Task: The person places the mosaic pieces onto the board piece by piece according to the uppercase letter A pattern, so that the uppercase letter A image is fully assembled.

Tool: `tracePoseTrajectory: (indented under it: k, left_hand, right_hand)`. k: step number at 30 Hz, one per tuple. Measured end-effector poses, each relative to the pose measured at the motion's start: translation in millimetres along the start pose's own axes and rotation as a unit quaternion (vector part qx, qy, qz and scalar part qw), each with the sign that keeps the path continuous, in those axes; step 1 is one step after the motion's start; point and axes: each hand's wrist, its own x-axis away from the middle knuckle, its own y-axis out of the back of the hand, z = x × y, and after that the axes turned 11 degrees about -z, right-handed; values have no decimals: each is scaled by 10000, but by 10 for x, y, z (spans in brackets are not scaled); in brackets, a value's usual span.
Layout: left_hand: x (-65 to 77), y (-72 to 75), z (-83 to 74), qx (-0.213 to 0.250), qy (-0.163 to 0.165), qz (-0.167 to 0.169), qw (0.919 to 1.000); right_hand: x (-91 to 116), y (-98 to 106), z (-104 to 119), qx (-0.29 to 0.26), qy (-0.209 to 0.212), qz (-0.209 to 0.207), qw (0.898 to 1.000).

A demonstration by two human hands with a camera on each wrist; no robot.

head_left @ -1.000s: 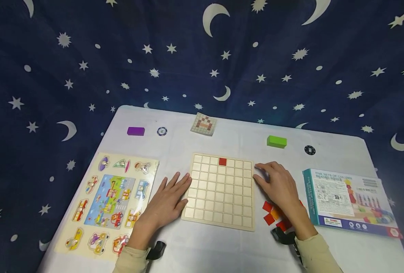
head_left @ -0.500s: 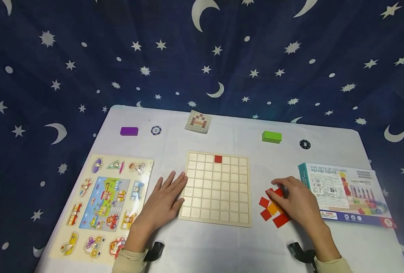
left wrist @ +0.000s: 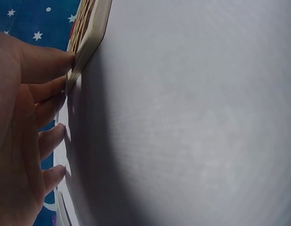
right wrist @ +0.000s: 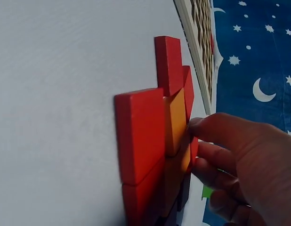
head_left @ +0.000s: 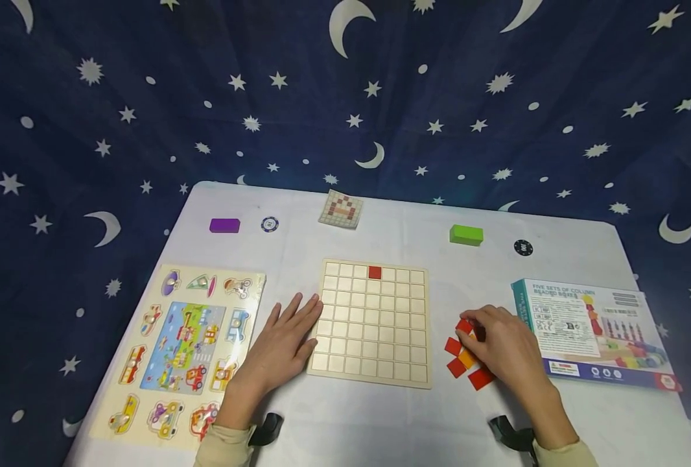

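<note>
Right hand [head_left: 505,340] was beside the right edge of the grid board [head_left: 354,331] a second ago; now down among the loose tiles [head_left: 453,346], which lie on the tabletop [head_left: 380,425] between board and printed box [head_left: 570,334]. Thumb and forefinger look closed about the farthest red tile [head_left: 465,325]; lifted or resting, cannot tell. My reading: collecting, not placing. Left hand [head_left: 278,350] unchanged: fingers extended and spread, tips against the board's left edge, probably steadying it. One placed tile [head_left: 374,272], red, sits in the top row, middle column; the other cells show bare, so I judge the work barely begun.

Materials. Board pale, apparently wood; left wrist view shows a layered edge and rounded corner, cells shallow and square. Tiles flat, square, thick-sided, smooth matt paint. An orange tile [head_left: 467,359] lies against red ones, so a careless lift could nudge neighbours. Tabletop white, faintly creased like cloth. Pattern card [head_left: 341,209] beyond the board: thin, slightly bowed, printed with a small red-and-orange grid figure.
</note>
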Motion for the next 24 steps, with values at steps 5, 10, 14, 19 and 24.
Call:
tracePoseTrajectory:
  k: [5,10,14,19,24]
  left_hand:
    - [3,0,2,16,6,-16,10000]
    - [3,-18,14,28,-47,-49,10000]
    - [-5,-18,1,69,-31,1,10000]
    - [-9,1,-18,91,-1,63,9999]
    - [5,3,-16,94,29,4,10000]
  right_hand:
    - [-123,-32,103,-100,31,-100,9999]
    - [-315,-136,299,-249,182,-59,9995]
    - [-468,-291,464,-470,404,-38,9981]
    - [-607,-449,682,-676,767,-31,9948]
    - [-717,-559,834,-761,840,113,9935]
